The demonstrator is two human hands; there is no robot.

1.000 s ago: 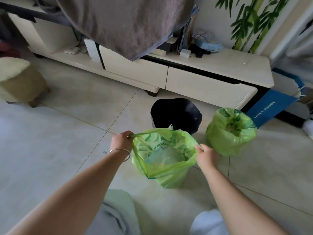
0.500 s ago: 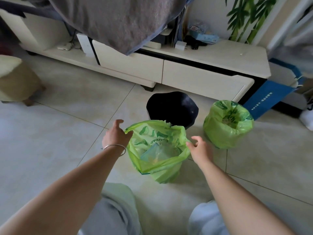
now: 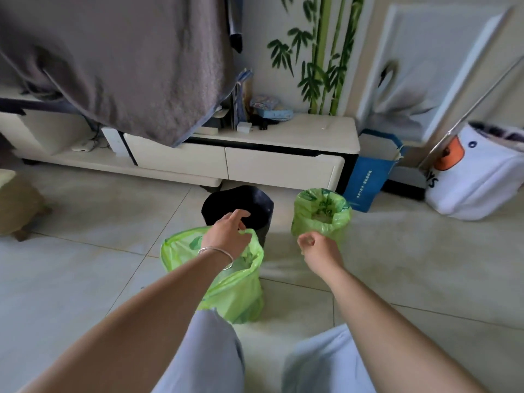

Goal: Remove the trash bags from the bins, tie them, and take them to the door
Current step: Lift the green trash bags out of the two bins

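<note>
A green trash bag (image 3: 238, 293) stands loose on the floor tiles in front of me, its mouth open. My left hand (image 3: 226, 234), with a silver bangle on the wrist, reaches across the mouth, and its thumb and curled fingers pinch the far rim. Just behind the bag stands the black bin (image 3: 255, 199) with no bag in it. To the right is a second bin lined with a green bag (image 3: 320, 222), trash visible inside. My right hand (image 3: 314, 246) is a loose fist with nothing in it, hovering just in front of that second bin.
A low cream TV cabinet (image 3: 283, 168) runs behind the bins, with a grey blanket (image 3: 127, 61) draped above it. A blue paper bag (image 3: 368, 180) and a white duck-print bag (image 3: 476, 180) sit at the right. A padded stool (image 3: 17, 205) is at the left. My knees are at the bottom.
Both hands had let go of the bag's rim. My left hand has since crossed to the far rim, and my right hand moved right and closed. The view tilted up.
</note>
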